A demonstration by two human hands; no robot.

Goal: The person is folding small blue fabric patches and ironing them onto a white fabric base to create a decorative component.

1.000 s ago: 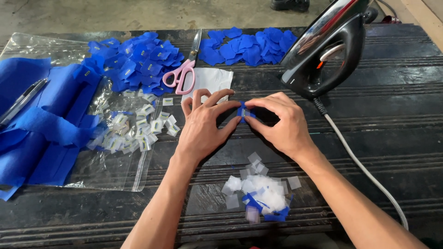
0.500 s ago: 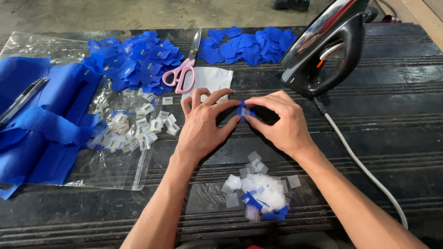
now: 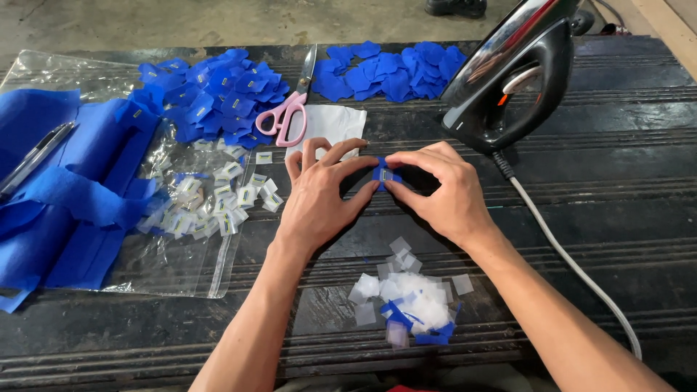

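So both hands, left hand (image 3: 319,199) and right hand (image 3: 443,196), pinch one small blue felt piece (image 3: 385,175), with a big finished-looking blue pile (image 3: 218,91) at 11 o'clock and plenty of white tabs (image 3: 210,203) left at 9.

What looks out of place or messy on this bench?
Nothing damaged. Small white tags lie scattered off the plastic bag, and white and blue scraps are heaped loosely near the front edge. The iron stands upright.
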